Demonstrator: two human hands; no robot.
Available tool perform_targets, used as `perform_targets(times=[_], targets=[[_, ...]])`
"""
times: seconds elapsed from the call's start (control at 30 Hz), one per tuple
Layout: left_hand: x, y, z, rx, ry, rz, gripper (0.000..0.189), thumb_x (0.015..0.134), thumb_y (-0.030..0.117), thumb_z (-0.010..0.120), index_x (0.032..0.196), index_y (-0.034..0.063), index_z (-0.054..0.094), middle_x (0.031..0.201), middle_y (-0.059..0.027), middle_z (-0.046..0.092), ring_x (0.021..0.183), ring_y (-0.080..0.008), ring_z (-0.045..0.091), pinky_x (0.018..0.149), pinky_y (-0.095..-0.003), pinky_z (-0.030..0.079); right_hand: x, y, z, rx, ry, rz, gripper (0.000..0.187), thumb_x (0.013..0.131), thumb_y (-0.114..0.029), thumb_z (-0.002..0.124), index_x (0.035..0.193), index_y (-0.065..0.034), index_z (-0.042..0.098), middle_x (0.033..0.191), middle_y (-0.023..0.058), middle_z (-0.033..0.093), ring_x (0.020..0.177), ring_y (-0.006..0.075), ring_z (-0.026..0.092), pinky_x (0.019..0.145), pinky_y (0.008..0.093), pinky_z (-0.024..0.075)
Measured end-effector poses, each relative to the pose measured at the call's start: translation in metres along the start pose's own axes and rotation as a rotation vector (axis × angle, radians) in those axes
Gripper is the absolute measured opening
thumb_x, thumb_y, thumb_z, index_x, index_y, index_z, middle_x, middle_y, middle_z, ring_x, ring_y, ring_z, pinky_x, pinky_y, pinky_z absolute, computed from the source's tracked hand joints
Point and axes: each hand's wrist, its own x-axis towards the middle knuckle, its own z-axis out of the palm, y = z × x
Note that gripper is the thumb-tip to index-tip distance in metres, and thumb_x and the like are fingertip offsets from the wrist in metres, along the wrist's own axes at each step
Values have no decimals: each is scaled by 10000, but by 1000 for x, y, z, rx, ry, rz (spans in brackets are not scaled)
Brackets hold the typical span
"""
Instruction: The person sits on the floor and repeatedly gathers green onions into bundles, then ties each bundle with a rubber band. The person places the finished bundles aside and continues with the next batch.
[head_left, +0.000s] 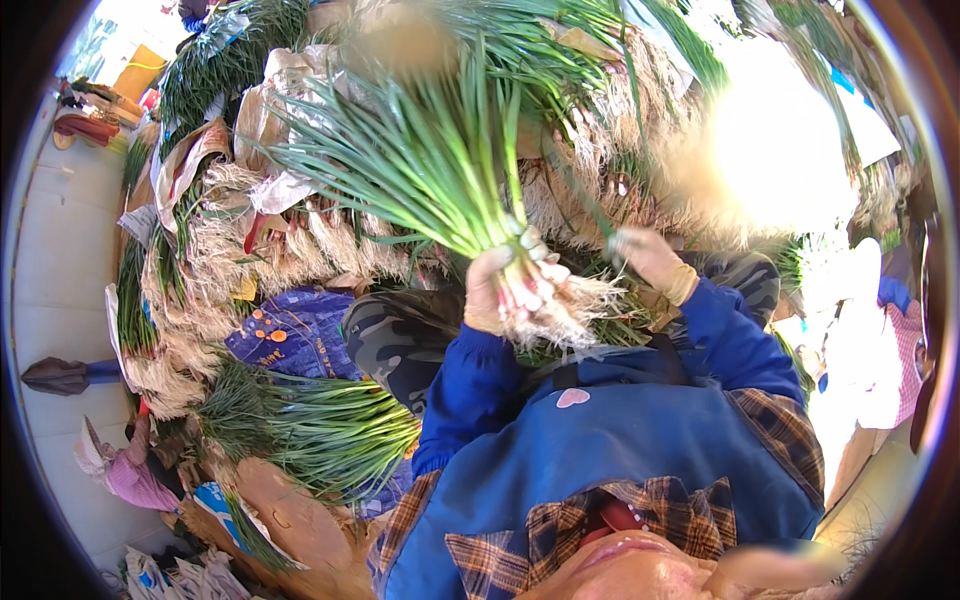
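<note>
A bunch of spring onions (480, 195) is gripped near its pinkish bulbs by my gloved left hand (495, 281), the green leaves fanning up and to the left and the pale roots hanging to the right. Off to the right of those roots is my gloved right hand (645, 259), its fingers bent around the end of a long green leaf (581, 187). Loose trimmed leaves (626, 322) lie in the lap below the hands, partly hidden by the roots and the blue apron (637, 442).
Piled spring onions with roots outward (322, 240) lie ahead. A fan of spring onions (337, 427) rests at the left near a purple printed sack (300, 330) and cardboard (292, 510). Co-workers sit at the far left (139, 472) and far right (896, 360). Glare hides part of the upper right.
</note>
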Motion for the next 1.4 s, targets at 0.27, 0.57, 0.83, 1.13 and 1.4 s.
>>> perform_targets(times=[0.27, 0.57, 0.83, 1.13, 1.4], targets=[[3, 11, 10, -110, -129, 51, 418, 771, 194, 649, 1145, 88, 497, 939, -70, 531, 894, -244, 580, 810, -479, 543, 89, 21, -31, 27, 506, -123, 351, 921, -112, 522, 1248, -4, 588, 1094, 204, 673, 980, 354, 652, 916, 450, 496], [13, 3, -29, -37, -78, 22, 402, 811, 171, 633, 1149, -12, 513, 947, -142, 583, 890, -370, 670, 808, -515, 591, 210, 62, -5, -574, 490, 398, 277, 893, -195, 536, 1075, -21, 651, 900, 195, 699, 816, 385, 684, 703, 502, 534], [10, 7, -26, -43, -5, -24, 357, 808, 193, 648, 1098, 20, 533, 912, -109, 606, 886, -288, 630, 801, -483, 586, 208, 73, -18, -362, 485, 540, 321, 803, -319, 644, 943, -42, 726, 934, 223, 701, 936, 390, 674, 823, 492, 516], [4, 12, -30, -173, -168, 82, 589, 812, 107, 632, 1364, 67, 429, 970, -40, 583, 900, -177, 581, 833, -399, 546, 153, 14, -38, 21, 471, 346, 391, 860, -418, 629, 1008, -62, 692, 834, 147, 684, 807, 299, 665, 743, 410, 510], [19, 1, -50, 238, 30, -136, 576, 814, 166, 652, 1309, -49, 453, 1268, -223, 584, 1164, -324, 599, 904, -450, 566, 43, -46, 6, -126, 524, 71, 228, 862, -240, 683, 978, -64, 594, 827, 134, 631, 759, 321, 630, 669, 390, 493]])
